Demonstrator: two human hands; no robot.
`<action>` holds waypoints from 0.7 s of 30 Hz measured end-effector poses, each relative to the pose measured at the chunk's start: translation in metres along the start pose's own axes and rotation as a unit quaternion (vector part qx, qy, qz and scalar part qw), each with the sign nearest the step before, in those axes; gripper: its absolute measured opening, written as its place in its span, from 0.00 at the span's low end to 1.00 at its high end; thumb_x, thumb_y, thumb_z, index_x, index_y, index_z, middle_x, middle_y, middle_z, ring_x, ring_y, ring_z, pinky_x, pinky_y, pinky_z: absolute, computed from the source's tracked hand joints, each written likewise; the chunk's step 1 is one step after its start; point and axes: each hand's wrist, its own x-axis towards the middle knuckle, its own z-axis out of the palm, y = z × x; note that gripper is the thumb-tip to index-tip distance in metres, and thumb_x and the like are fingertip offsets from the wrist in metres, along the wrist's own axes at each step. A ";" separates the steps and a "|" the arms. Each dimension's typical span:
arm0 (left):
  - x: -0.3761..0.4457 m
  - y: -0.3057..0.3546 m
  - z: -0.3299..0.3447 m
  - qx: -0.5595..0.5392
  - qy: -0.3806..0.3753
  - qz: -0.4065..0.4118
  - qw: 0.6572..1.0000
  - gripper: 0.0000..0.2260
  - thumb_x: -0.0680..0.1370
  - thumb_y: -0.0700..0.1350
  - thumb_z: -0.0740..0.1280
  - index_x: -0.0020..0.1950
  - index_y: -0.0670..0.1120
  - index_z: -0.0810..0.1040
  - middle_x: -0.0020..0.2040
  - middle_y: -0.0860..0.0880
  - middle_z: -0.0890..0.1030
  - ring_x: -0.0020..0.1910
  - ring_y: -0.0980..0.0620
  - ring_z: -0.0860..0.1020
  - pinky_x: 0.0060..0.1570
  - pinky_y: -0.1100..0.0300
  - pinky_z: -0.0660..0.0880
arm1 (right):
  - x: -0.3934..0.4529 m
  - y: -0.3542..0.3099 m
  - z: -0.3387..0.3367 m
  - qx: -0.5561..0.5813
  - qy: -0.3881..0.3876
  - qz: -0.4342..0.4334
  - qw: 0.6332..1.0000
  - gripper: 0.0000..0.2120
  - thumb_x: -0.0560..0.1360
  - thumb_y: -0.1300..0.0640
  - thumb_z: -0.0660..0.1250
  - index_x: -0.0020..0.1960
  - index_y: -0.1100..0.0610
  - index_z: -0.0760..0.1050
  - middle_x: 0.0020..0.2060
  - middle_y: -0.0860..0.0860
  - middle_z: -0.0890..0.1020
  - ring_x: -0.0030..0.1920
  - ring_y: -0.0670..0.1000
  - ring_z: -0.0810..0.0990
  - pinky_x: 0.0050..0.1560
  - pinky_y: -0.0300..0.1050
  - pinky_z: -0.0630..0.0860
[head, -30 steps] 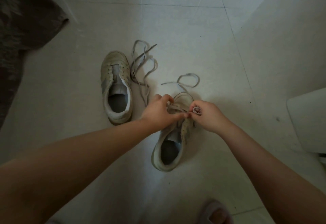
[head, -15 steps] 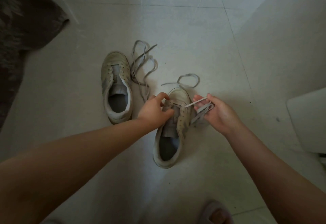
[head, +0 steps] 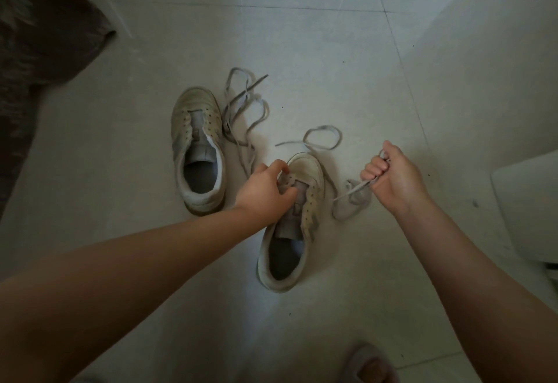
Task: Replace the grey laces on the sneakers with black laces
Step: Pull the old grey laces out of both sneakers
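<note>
Tiled floor [head: 302, 50], pale; dark rug [head: 39, 35] far off to the left of both hands.

Unlaced sneaker [head: 196, 147] upright on the floor, beyond and left of the left hand; eyelets bare. Its removed grey lace [head: 247, 101] lies loose just beside it, near the left knuckles.

Second sneaker [head: 290, 228] directly under the left hand [head: 265, 192]. Left grip: fingers curled onto the upper at the front eyelets, steadying the shoe. Eyelets on the visible side look empty.

Right hand [head: 395, 177], off to the right of that shoe. Right grip: closed around the second grey lace [head: 323, 138], which loops on the floor beyond the toe; a slack bunch hangs below the fist. Cannot tell if any lace is threaded at the toe end.

No black laces in view.

Judgement: the step is stripping the second grey lace, nearly finished. Next: draw the lace fully clear while the left hand holds the shoe, drop it, then fetch black laces.
</note>
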 end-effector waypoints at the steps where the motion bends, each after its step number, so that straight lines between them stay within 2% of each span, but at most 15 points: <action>1: -0.001 0.000 -0.001 0.011 0.000 -0.002 1.000 0.16 0.75 0.52 0.64 0.62 0.53 0.69 0.57 0.49 0.72 0.45 0.51 0.77 0.44 0.54 0.78 | 0.001 -0.002 -0.001 -0.002 -0.002 -0.001 1.000 0.17 0.82 0.55 0.53 0.34 0.53 0.58 0.19 0.46 0.61 0.20 0.44 0.60 0.23 0.35 0.59; 3: -0.002 0.001 -0.003 0.040 0.004 -0.003 0.999 0.16 0.75 0.53 0.64 0.61 0.52 0.69 0.59 0.49 0.70 0.50 0.51 0.75 0.47 0.54 0.77 | 0.001 -0.001 0.001 -0.045 -0.007 -0.021 0.999 0.15 0.82 0.55 0.54 0.36 0.54 0.63 0.21 0.47 0.69 0.23 0.45 0.68 0.28 0.37 0.66; 5: 0.003 0.003 -0.006 0.064 0.013 0.006 0.998 0.18 0.74 0.54 0.64 0.61 0.49 0.69 0.62 0.48 0.67 0.60 0.49 0.69 0.56 0.54 0.72 | 0.001 0.005 0.001 -0.225 0.002 -0.089 0.970 0.12 0.81 0.57 0.58 0.39 0.55 0.69 0.33 0.50 0.80 0.32 0.48 0.76 0.37 0.40 0.72; 6: 0.009 0.006 -0.010 0.072 0.017 0.007 0.997 0.19 0.75 0.55 0.64 0.62 0.48 0.69 0.65 0.46 0.65 0.65 0.47 0.65 0.61 0.52 0.68 | 0.002 0.009 -0.001 -0.343 0.008 -0.128 0.930 0.10 0.80 0.57 0.60 0.40 0.55 0.72 0.40 0.53 0.81 0.39 0.50 0.78 0.42 0.42 0.73; 8: 0.029 0.014 -0.022 0.065 0.021 -0.022 0.997 0.23 0.75 0.56 0.64 0.67 0.46 0.67 0.71 0.43 0.60 0.71 0.44 0.57 0.68 0.49 0.61 | 0.002 0.018 -0.008 -0.558 0.023 -0.178 0.810 0.04 0.77 0.55 0.65 0.47 0.56 0.75 0.51 0.54 0.80 0.52 0.54 0.78 0.53 0.44 0.72; 9: 0.041 0.019 -0.028 0.046 0.027 -0.054 0.997 0.25 0.76 0.55 0.64 0.69 0.46 0.65 0.72 0.42 0.58 0.72 0.43 0.55 0.69 0.48 0.59 | 0.000 0.023 -0.011 -0.645 0.035 -0.180 0.742 0.10 0.75 0.52 0.66 0.53 0.56 0.75 0.56 0.55 0.78 0.58 0.56 0.76 0.57 0.47 0.71; 10: 0.054 0.022 -0.032 0.020 0.033 -0.095 0.995 0.26 0.76 0.53 0.64 0.71 0.45 0.63 0.73 0.41 0.56 0.73 0.42 0.54 0.69 0.47 0.58 | -0.002 0.030 -0.014 -0.699 0.043 -0.161 0.695 0.20 0.74 0.48 0.68 0.61 0.56 0.72 0.62 0.57 0.74 0.63 0.58 0.72 0.61 0.49 0.69; 11: 0.066 0.024 -0.035 -0.004 0.038 -0.138 0.990 0.27 0.76 0.52 0.64 0.72 0.45 0.61 0.73 0.41 0.55 0.73 0.41 0.53 0.69 0.47 0.58 | -0.005 0.037 -0.016 -0.720 0.050 -0.130 0.680 0.29 0.73 0.45 0.69 0.69 0.55 0.66 0.68 0.58 0.68 0.68 0.60 0.67 0.64 0.52 0.67; 13: 0.085 0.024 -0.037 -0.027 0.048 -0.203 0.978 0.30 0.75 0.50 0.64 0.74 0.45 0.57 0.75 0.40 0.52 0.74 0.40 0.50 0.70 0.47 0.55 | -0.014 0.050 -0.016 -0.711 0.050 -0.091 0.695 0.41 0.72 0.43 0.69 0.76 0.51 0.50 0.74 0.58 0.55 0.73 0.61 0.56 0.68 0.57 0.63; 15: 0.098 0.018 -0.034 -0.018 0.056 -0.234 0.970 0.34 0.75 0.48 0.64 0.76 0.47 0.51 0.77 0.40 0.46 0.75 0.41 0.46 0.72 0.47 0.51 | -0.017 0.061 -0.013 -0.688 0.025 -0.103 0.718 0.43 0.74 0.46 0.68 0.77 0.50 0.45 0.76 0.60 0.49 0.75 0.60 0.49 0.71 0.56 0.58; 18: 0.111 0.008 -0.029 0.053 0.062 -0.216 0.973 0.35 0.75 0.46 0.63 0.77 0.47 0.47 0.77 0.40 0.43 0.76 0.43 0.43 0.73 0.48 0.48 | -0.011 0.072 -0.009 -0.645 -0.030 -0.144 0.750 0.37 0.76 0.58 0.66 0.78 0.50 0.49 0.76 0.59 0.49 0.75 0.59 0.50 0.72 0.51 0.59; 21: 0.121 -0.003 -0.030 0.094 0.069 -0.173 0.978 0.33 0.76 0.43 0.62 0.77 0.47 0.50 0.78 0.42 0.45 0.76 0.44 0.44 0.72 0.49 0.49 | -0.002 0.079 -0.005 -0.642 -0.058 -0.165 0.747 0.32 0.77 0.65 0.60 0.77 0.50 0.53 0.77 0.54 0.46 0.77 0.54 0.48 0.73 0.45 0.57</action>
